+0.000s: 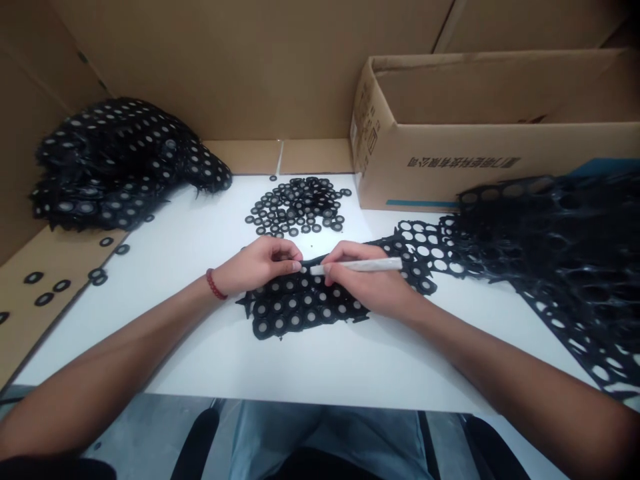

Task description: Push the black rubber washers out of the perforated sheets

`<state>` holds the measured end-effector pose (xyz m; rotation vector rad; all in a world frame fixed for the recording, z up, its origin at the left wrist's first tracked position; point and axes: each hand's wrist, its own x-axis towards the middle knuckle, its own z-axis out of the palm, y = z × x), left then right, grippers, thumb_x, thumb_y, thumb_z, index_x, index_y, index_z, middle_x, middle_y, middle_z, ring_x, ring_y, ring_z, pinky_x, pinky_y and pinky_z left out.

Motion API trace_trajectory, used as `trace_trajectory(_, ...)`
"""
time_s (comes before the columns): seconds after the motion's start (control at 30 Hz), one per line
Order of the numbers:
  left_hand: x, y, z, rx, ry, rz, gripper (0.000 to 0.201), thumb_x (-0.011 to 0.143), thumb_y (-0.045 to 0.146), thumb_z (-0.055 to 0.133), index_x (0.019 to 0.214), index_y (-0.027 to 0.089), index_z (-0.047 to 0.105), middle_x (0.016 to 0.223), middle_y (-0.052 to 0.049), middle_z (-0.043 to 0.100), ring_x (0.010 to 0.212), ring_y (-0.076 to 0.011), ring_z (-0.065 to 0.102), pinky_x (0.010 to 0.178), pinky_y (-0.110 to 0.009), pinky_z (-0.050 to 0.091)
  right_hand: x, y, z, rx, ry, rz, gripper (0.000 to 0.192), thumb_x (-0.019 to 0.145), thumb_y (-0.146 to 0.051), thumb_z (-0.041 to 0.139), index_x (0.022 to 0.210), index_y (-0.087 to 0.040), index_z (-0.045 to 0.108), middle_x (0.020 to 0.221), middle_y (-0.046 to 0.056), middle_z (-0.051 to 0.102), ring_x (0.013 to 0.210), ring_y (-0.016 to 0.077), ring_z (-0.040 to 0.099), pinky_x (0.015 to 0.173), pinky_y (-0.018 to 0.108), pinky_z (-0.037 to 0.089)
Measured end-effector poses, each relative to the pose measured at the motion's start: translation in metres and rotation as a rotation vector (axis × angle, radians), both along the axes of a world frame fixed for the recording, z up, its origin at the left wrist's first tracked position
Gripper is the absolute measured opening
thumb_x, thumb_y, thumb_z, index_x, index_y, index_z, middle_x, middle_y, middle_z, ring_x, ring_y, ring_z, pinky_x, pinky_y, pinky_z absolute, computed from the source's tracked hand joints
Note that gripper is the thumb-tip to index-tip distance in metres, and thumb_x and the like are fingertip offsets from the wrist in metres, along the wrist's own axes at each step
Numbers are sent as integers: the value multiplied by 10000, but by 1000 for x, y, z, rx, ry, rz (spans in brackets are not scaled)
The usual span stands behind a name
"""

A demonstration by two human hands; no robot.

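A black rubber sheet full of small rings with pale centres lies on the white table before me. My left hand pinches the sheet's far edge between thumb and forefinger. In my right hand is a slim white pen-like tool, held like a pencil. Its tip points left at the sheet, close to my left fingertips. Whether the tip touches a ring I cannot tell. Just beyond my hands sits a pile of loose black rings.
A heap of ring-filled sheets stands at the back left. Punched-out black sheets pile up on the right, before an open cardboard box. Several stray rings lie on cardboard at the left. Cardboard walls the back.
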<state>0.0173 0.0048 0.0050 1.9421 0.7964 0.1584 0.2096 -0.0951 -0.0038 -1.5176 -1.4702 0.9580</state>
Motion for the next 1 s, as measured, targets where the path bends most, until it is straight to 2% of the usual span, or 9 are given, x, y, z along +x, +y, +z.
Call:
trace_trajectory(0.13, 2, 5, 5, 24, 59, 34, 230, 787, 374, 583, 817, 153, 638, 714, 3, 609, 665, -129, 515, 630, -245, 386, 14, 2, 5, 46, 61, -89, 125, 786, -234, 552, 680, -187, 600, 660, -5, 675, 675, 133, 586, 668, 260, 416)
trace_trajectory(0.27, 9, 10, 10, 84, 126, -3, 288, 804, 403, 542, 873, 170, 697, 876, -21, 694, 798, -172, 581, 749, -286, 415, 20, 3, 7, 47, 61, -15, 135, 771, -209, 546, 649, -185, 598, 648, -1, 664, 668, 136, 576, 672, 268, 411)
trace_trajectory(0.4, 22, 10, 13, 181, 244, 9, 401, 779, 519, 524, 776, 166, 713, 738, -21, 686, 664, -159, 554, 623, -276, 404, 20, 3, 5, 48, 61, -10, 137, 761, -202, 543, 634, -186, 592, 627, -7, 654, 651, 132, 565, 658, 264, 407)
trace_trajectory(0.53, 32, 9, 9, 270, 234, 3, 322, 718, 476, 605, 726, 167, 698, 638, -4, 648, 597, -135, 517, 560, -248, 369, 19, 4, 1, 56, 56, -32, 132, 755, -200, 529, 640, -187, 591, 619, -6, 647, 635, 134, 561, 630, 264, 403)
trace_trajectory(0.83, 27, 16, 5, 164, 151, -80, 304, 767, 439, 577, 807, 160, 692, 687, 3, 637, 638, -127, 510, 613, -236, 377, 18, 5, 0, 62, 13, -63, 140, 780, -238, 537, 665, -189, 599, 646, -9, 665, 624, 124, 556, 606, 249, 393)
trace_trajectory(1.0, 26, 14, 5, 162, 119, -90, 303, 783, 432, 560, 804, 156, 684, 700, 9, 642, 635, -121, 509, 631, -238, 380, 17, 5, 0, 67, 11, -67, 141, 776, -240, 540, 663, -189, 607, 653, -5, 670, 635, 129, 564, 617, 253, 398)
